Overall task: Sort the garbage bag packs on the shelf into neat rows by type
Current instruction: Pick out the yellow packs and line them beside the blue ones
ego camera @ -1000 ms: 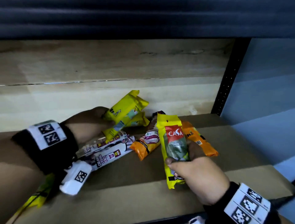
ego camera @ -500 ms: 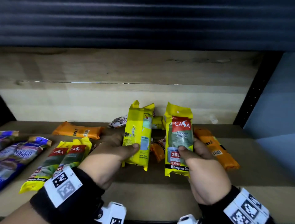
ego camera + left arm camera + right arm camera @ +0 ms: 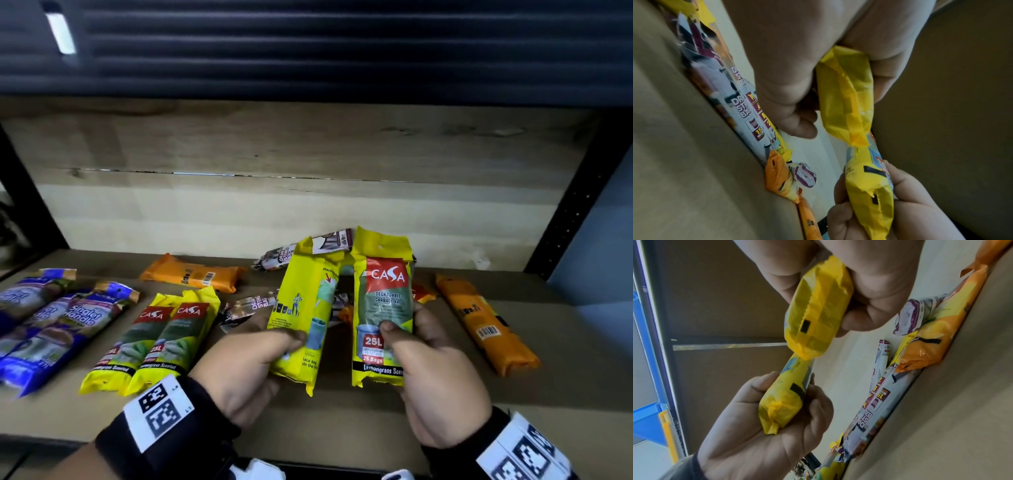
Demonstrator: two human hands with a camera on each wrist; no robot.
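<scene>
Two yellow CASA packs are held up above the shelf, one in each hand. The left hand grips the left yellow pack by its lower half with its back face showing; the right hand clamps thumb over fingers on the right yellow pack, label side up. Both hang clear of the board, just beside each other. Two matching CASA packs already lie side by side to the left, next to the blue Singlet Handle packs. Behind the hands sits an unsorted jumble of drawstring bag packs and orange packs.

Likely risks: the left pack going down back-face up and breaking the row's look, or a sweeping forearm nudging the laid yellow pair crooked. Slick film could also slip from a loose grip.
</scene>
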